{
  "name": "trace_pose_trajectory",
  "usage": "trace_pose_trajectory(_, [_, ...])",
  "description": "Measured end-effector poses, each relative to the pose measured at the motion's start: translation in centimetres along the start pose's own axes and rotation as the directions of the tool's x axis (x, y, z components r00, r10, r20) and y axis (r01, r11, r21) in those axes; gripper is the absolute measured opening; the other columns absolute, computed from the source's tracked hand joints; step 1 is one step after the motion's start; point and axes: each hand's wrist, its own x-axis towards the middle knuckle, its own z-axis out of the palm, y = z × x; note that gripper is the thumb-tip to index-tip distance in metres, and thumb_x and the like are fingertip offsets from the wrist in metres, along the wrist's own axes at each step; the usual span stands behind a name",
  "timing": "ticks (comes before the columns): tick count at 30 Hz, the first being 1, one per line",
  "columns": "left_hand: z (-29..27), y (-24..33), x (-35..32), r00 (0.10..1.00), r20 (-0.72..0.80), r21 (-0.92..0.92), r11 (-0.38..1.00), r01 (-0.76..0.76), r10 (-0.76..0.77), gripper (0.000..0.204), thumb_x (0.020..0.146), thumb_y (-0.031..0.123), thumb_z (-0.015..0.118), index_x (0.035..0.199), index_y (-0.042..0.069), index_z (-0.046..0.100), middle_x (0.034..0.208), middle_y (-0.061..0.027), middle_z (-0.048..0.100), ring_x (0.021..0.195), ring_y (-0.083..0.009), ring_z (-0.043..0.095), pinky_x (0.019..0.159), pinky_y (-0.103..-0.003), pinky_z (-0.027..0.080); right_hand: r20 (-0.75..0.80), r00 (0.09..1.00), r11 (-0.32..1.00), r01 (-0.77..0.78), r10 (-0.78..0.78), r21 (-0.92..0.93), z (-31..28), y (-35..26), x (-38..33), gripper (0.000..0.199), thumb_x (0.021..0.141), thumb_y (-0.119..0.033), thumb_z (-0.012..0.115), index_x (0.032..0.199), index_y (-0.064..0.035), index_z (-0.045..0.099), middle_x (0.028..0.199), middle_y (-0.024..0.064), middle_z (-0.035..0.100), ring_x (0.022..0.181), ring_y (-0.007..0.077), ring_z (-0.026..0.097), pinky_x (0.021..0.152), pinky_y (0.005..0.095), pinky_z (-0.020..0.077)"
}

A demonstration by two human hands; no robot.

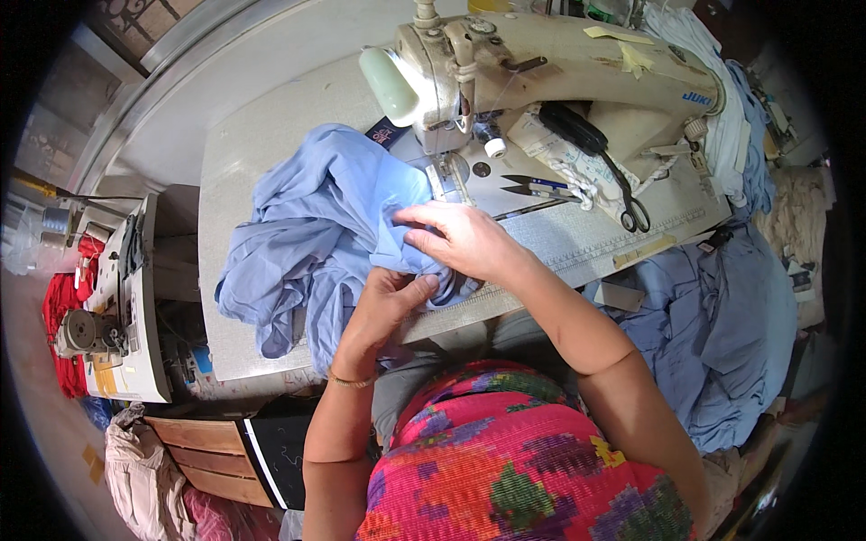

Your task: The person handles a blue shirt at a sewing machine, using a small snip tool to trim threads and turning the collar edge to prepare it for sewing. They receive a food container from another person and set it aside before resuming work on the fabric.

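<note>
Blue cloth (316, 225) lies bunched on the counter (225, 162), spreading out to the left of both hands and running under the needle of the cream sewing machine (541, 63) just beyond them. The right hand (460, 239) lies flat on the cloth, fingers stretched toward the needle, pressing the fabric down. The left hand (388, 302) sits just nearer the body, at the counter's front edge, its thumb and fingers pinching a fold of the same cloth.

To do this well, I would judge that the fold should stay flat and even under the right hand, with fingertips kept clear of the needle and the loose bulk kept from dragging at the seam.

Beyond the right hand, small snips (532, 187) and black scissors (604, 158) rest on the pale grey counter. Farther right, more blue cloth (722, 334) hangs in a heap. Far to the left stands a second machine (113, 298) with red fabric (61, 307) beside it, in what looks like a crowded workshop.
</note>
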Motion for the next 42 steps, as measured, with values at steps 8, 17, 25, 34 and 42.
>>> trace_pose_trajectory(8, [0.1, -0.2, -0.7, 0.985, -0.170, 0.093, 0.996, -0.005, 0.021, 0.016, 0.084, 0.016, 0.061, 0.076, 0.002, 0.059, 0.068, 0.0054, 0.054, 0.060, -0.0028, 0.043, 0.052, -0.019, 0.035, -0.061, 0.998, 0.999, -0.032, 0.034, 0.039, -0.6, 0.4, -0.6, 0.011, 0.075, -0.004, 0.054, 0.085, -0.0015, 0.058, 0.084, 0.0122, 0.060, 0.079, 0.0286, 0.058, 0.067, 0.0352, 0.0454])
trace_pose_trajectory(17, [0.5, 1.1, -0.7, 0.999, 0.004, 0.338, 0.940, -0.040, 0.041, 0.018, 0.086, 0.014, 0.056, 0.076, 0.000, 0.057, 0.067, 0.0070, 0.049, 0.063, -0.0021, 0.039, 0.053, -0.019, 0.032, -0.047, 0.976, 0.969, 0.219, -0.215, 0.112, 0.1, -0.1, -1.1, 0.023, 0.087, -0.024, 0.049, 0.088, -0.0029, 0.059, 0.087, 0.0123, 0.061, 0.087, 0.0306, 0.056, 0.079, 0.0376, 0.0428])
trace_pose_trajectory(25, [-0.6, -0.4, 0.7, 0.998, 0.054, 0.001, 1.000, 0.028, -0.028, 0.017, 0.089, 0.018, 0.051, 0.083, 0.004, 0.058, 0.070, 0.0045, 0.054, 0.060, -0.0030, 0.046, 0.052, -0.019, 0.037, 0.025, 1.000, 0.988, -0.008, 0.005, 0.151, -0.8, 0.9, -1.4, 0.025, 0.086, -0.023, 0.050, 0.097, -0.0021, 0.058, 0.081, 0.0183, 0.061, 0.077, 0.0347, 0.058, 0.070, 0.0383, 0.0460])
trace_pose_trajectory(34, [-0.2, -0.9, 1.6, 0.996, 0.036, -0.162, 0.983, 0.090, -0.085, 0.010, 0.086, 0.014, 0.055, 0.081, 0.005, 0.056, 0.068, 0.0062, 0.049, 0.057, -0.0012, 0.039, 0.051, -0.017, 0.031, -0.201, 0.979, 0.874, -0.132, 0.040, -0.467, -6.6, 3.4, -4.0, 0.030, 0.075, 0.001, 0.050, 0.104, -0.0033, 0.057, 0.105, 0.0126, 0.056, 0.099, 0.0282, 0.052, 0.086, 0.0359, 0.0415])
trace_pose_trajectory(42, [0.4, -0.6, 1.4, 0.998, 0.040, -0.130, 0.991, 0.042, -0.037, 0.005, 0.082, 0.009, 0.059, 0.081, 0.004, 0.057, 0.071, 0.0039, 0.054, 0.058, -0.0010, 0.044, 0.051, -0.016, 0.034, -0.147, 0.970, 0.730, -0.243, 0.194, -0.639, -7.5, 4.5, -4.5, 0.034, 0.073, 0.002, 0.050, 0.107, -0.0009, 0.056, 0.111, 0.0133, 0.052, 0.106, 0.0289, 0.047, 0.093, 0.0373, 0.0380])
